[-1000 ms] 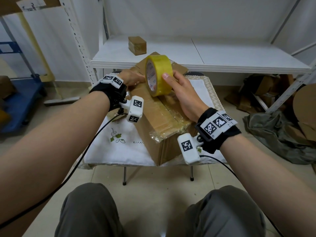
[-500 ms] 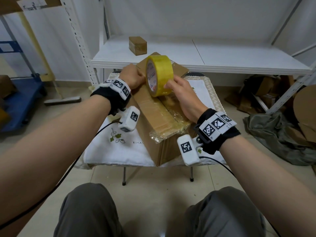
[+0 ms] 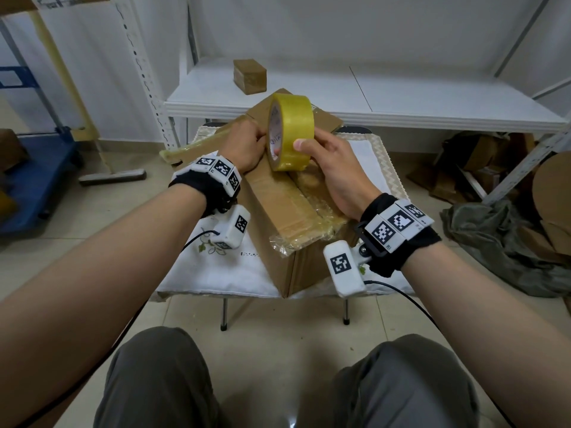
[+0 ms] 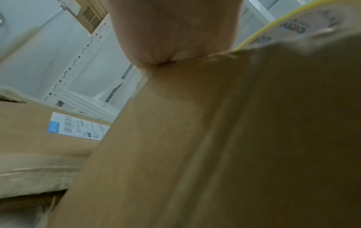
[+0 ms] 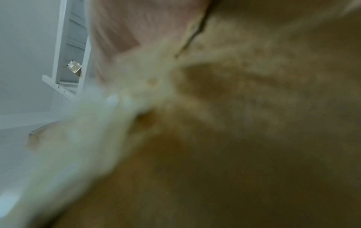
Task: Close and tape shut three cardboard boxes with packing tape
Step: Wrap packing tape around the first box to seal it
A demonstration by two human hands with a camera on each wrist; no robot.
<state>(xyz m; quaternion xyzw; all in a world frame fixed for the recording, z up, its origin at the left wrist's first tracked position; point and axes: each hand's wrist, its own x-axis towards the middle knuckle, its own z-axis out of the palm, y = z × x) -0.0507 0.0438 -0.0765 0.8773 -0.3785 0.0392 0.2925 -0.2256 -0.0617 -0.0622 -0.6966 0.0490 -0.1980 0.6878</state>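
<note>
A brown cardboard box lies on a small table draped in a white cloth; old crinkled tape covers its near end. A yellow tape roll stands on edge on the box top. My right hand grips the roll from the right, thumb on its outer band. My left hand is at the roll's left face, fingers curled against it. In the left wrist view the heel of the left hand presses on the box, with the roll at the upper right. The right wrist view is blurred cardboard.
A small brown box sits on the white shelf behind the table. A yellowish taped strip sticks out left of the box. Another labelled box lies beside it. Blue cart at left; cardboard scraps and grey cloth at right.
My left hand left the box's far left edge and came to the roll's left face. My right hand shifted its hold, thumb now on the outer band.
</note>
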